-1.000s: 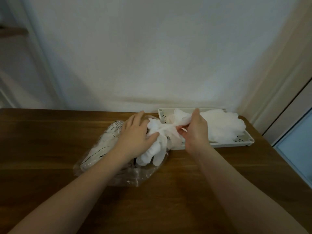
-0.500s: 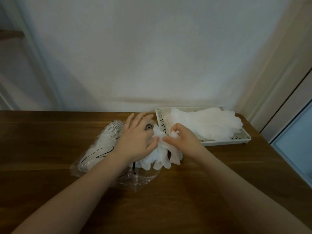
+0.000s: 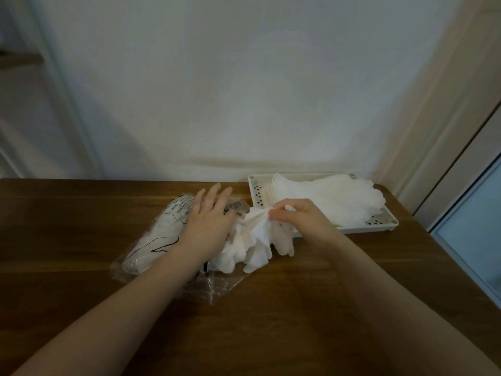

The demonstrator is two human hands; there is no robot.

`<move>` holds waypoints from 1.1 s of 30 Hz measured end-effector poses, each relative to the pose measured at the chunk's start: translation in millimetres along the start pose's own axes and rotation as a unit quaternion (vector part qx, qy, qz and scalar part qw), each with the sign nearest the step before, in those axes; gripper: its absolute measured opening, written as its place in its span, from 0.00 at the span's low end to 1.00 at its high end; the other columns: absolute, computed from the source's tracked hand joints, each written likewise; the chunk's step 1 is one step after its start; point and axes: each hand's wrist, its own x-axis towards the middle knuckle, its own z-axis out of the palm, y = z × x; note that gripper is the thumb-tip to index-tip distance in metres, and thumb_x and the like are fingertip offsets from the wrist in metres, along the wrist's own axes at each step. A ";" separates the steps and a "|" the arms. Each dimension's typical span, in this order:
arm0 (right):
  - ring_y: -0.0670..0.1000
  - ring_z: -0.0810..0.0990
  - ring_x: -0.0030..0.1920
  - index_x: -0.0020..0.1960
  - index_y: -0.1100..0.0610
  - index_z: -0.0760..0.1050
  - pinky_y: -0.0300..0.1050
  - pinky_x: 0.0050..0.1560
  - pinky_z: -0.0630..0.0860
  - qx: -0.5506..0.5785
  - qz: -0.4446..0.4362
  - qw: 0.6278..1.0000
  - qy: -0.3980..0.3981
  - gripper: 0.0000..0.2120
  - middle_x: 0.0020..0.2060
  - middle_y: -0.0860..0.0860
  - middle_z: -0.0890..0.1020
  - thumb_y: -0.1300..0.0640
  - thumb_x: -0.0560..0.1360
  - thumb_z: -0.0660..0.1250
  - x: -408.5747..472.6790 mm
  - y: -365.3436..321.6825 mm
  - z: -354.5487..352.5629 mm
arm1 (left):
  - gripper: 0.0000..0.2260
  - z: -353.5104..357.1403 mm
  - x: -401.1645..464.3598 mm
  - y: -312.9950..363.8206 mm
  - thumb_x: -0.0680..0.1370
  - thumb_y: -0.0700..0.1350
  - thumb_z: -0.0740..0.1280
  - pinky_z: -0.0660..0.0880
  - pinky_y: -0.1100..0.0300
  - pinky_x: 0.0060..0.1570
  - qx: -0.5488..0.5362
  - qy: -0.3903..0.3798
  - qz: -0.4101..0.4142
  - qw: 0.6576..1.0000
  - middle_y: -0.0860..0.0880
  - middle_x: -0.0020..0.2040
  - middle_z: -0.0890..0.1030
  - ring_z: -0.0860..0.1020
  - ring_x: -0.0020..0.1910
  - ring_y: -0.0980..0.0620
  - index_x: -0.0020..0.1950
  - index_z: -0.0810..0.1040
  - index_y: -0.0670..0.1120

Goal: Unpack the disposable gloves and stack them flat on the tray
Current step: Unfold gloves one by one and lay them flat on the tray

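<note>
A clear plastic pack point(image 3: 151, 240) with printed marks lies on the wooden table point(image 3: 81, 218), and a bunch of white disposable gloves point(image 3: 244, 248) spills from its open end. My left hand point(image 3: 208, 221) presses flat on the pack with straight fingers. My right hand point(image 3: 298, 217) pinches one white glove point(image 3: 260, 226) at the bunch and holds it just left of the tray. The white perforated tray point(image 3: 256, 194) stands at the back right, with a flat stack of gloves point(image 3: 330, 199) lying in it.
A white wall rises right behind the table. The table's right edge runs past the tray, with a door frame point(image 3: 447, 147) and a pale blue panel point(image 3: 477, 234) beyond it. Loose clear wrap point(image 3: 217, 289) lies in front of the pack.
My right hand came back from the tray to the bunch and now pinches a glove, drawing it slightly right. My left hand's fingers have straightened on the pack.
</note>
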 end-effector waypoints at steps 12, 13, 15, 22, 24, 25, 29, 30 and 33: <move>0.51 0.79 0.38 0.49 0.59 0.73 0.43 0.35 0.77 0.422 0.020 0.905 -0.041 0.13 0.40 0.55 0.78 0.59 0.65 0.65 -10.1 -16.7 -24.0 | 0.13 -36.3 0.8 -4.6 0.74 0.47 0.57 0.59 0.52 0.69 -0.378 0.124 0.039 0.917 0.53 0.67 0.71 0.62 0.69 0.55 0.52 0.79 0.51; 0.52 0.80 0.37 0.49 0.60 0.73 0.42 0.32 0.77 0.430 0.020 0.902 -0.046 0.16 0.40 0.55 0.78 0.59 0.63 0.68 -10.7 -16.5 -27.4 | 0.13 -48.1 -0.5 -1.0 0.75 0.49 0.56 0.65 0.58 0.64 -0.455 0.135 0.037 0.879 0.55 0.62 0.74 0.68 0.64 0.59 0.53 0.78 0.52; 0.53 0.81 0.36 0.51 0.62 0.72 0.43 0.29 0.77 0.462 0.006 0.882 -0.091 0.29 0.41 0.57 0.78 0.59 0.53 0.77 -11.2 -17.7 -32.5 | 0.12 -67.0 0.1 9.8 0.79 0.54 0.56 0.71 0.67 0.55 -0.568 0.072 0.038 0.819 0.60 0.58 0.76 0.73 0.58 0.64 0.60 0.74 0.55; 0.58 0.82 0.41 0.49 0.70 0.73 0.47 0.37 0.80 0.484 -0.060 0.819 -0.302 0.16 0.42 0.63 0.80 0.64 0.64 0.71 -21.9 -18.5 -51.7 | 0.17 -68.7 18.6 48.2 0.76 0.54 0.65 0.75 0.56 0.58 -0.601 -0.113 0.069 0.788 0.55 0.56 0.79 0.78 0.55 0.57 0.63 0.74 0.50; 0.63 0.81 0.43 0.51 0.73 0.69 0.52 0.42 0.80 0.489 -0.053 0.818 -0.299 0.12 0.44 0.67 0.79 0.68 0.70 0.63 -28.8 -16.8 -56.9 | 0.19 -66.5 19.3 51.5 0.74 0.54 0.68 0.74 0.56 0.59 -0.631 -0.098 0.063 0.767 0.55 0.58 0.76 0.76 0.56 0.57 0.62 0.71 0.52; 0.63 0.82 0.39 0.49 0.73 0.69 0.50 0.37 0.81 0.486 -0.015 0.818 -0.306 0.14 0.41 0.67 0.79 0.68 0.67 0.67 -30.5 -17.6 -60.6 | 0.20 -66.9 20.8 53.3 0.72 0.54 0.69 0.74 0.57 0.59 -0.655 -0.090 0.064 0.747 0.54 0.58 0.75 0.75 0.57 0.56 0.61 0.70 0.53; 0.49 0.80 0.29 0.40 0.63 0.80 0.36 0.26 0.75 0.360 -0.015 0.897 -0.254 0.22 0.32 0.54 0.80 0.55 0.49 0.78 -37.0 -9.6 -82.9 | 0.20 -74.0 30.4 62.6 0.76 0.42 0.66 0.74 0.61 0.58 -0.716 -0.114 0.084 0.684 0.53 0.62 0.69 0.71 0.61 0.55 0.63 0.63 0.56; 0.47 0.80 0.31 0.38 0.61 0.82 0.36 0.27 0.75 0.345 -0.028 0.901 -0.260 0.19 0.33 0.53 0.81 0.53 0.50 0.78 -37.0 -11.0 -85.0 | 0.20 -75.5 31.8 65.5 0.76 0.41 0.66 0.73 0.65 0.57 -0.694 -0.133 0.104 0.700 0.55 0.61 0.71 0.72 0.60 0.60 0.63 0.64 0.57; 0.48 0.78 0.31 0.36 0.60 0.81 0.37 0.27 0.75 0.356 -0.020 0.899 -0.253 0.16 0.33 0.53 0.80 0.53 0.51 0.77 -30.6 -4.9 -96.1 | 0.14 -75.5 35.7 75.6 0.77 0.42 0.65 0.73 0.70 0.53 -0.667 -0.147 0.105 0.723 0.53 0.58 0.76 0.76 0.54 0.62 0.62 0.72 0.50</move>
